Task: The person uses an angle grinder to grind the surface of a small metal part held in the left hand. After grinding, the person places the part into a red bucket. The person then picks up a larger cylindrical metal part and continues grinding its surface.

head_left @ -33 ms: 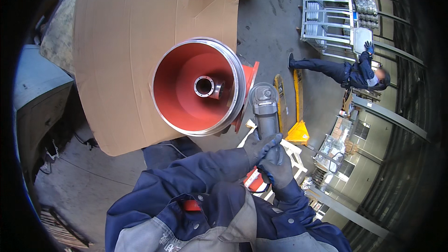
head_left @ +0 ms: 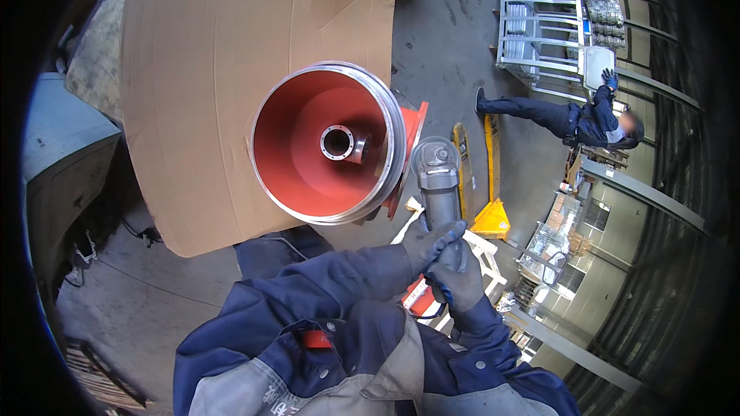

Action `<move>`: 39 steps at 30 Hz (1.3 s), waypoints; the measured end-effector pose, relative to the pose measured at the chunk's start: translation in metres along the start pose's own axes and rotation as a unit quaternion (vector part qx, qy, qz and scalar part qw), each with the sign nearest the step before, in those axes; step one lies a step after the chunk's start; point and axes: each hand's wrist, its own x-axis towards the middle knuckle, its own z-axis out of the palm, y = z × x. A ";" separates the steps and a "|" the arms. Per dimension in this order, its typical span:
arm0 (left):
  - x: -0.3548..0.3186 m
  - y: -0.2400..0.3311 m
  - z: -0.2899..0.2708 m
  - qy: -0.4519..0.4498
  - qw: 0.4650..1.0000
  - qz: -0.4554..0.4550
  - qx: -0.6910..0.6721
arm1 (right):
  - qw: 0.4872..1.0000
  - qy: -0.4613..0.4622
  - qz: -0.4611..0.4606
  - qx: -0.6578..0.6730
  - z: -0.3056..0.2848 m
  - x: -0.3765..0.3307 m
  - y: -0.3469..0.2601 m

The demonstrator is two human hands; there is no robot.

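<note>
A grey angle grinder (head_left: 440,189) points away from me, its round head at the far end. My left hand (head_left: 433,245), in a dark glove, is closed round its body. Just behind it my right hand (head_left: 459,283), gloved too, grips the rear of the grinder. To the left of the grinder's head lies a large round metal housing (head_left: 281,150), open toward me, with red inner walls and a bare machined rim. Deep inside it shows a small bolt-holed flange ring (head_left: 337,156). The grinder is apart from the rim.
Brown cardboard (head_left: 208,100) lies under the housing. Beyond the grinder is a yellow pallet jack (head_left: 491,219). A white frame (head_left: 486,254) stands close by my right hand. At the far right a person (head_left: 574,119) reaches toward a metal rack (head_left: 539,19). A blue-grey cabinet (head_left: 73,127) is at left.
</note>
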 end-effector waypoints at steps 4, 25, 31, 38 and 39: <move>0.000 -0.001 -0.001 0.000 0.999 -0.019 -0.036 | 1.000 0.000 0.012 -0.020 0.001 0.002 -0.001; 0.010 0.008 -0.009 -0.001 1.000 -0.015 -0.026 | 0.995 0.022 -0.001 -0.097 0.004 0.018 -0.004; 0.016 0.004 -0.002 -0.003 0.999 -0.039 -0.002 | 0.983 0.061 -0.036 -0.170 0.004 0.015 -0.004; 0.013 -0.005 -0.006 0.009 0.999 -0.031 -0.023 | 0.998 0.019 0.032 -0.059 0.000 0.010 -0.004; 0.012 -0.004 -0.007 0.011 0.999 -0.024 -0.019 | 0.998 0.016 0.018 -0.063 0.001 0.011 -0.004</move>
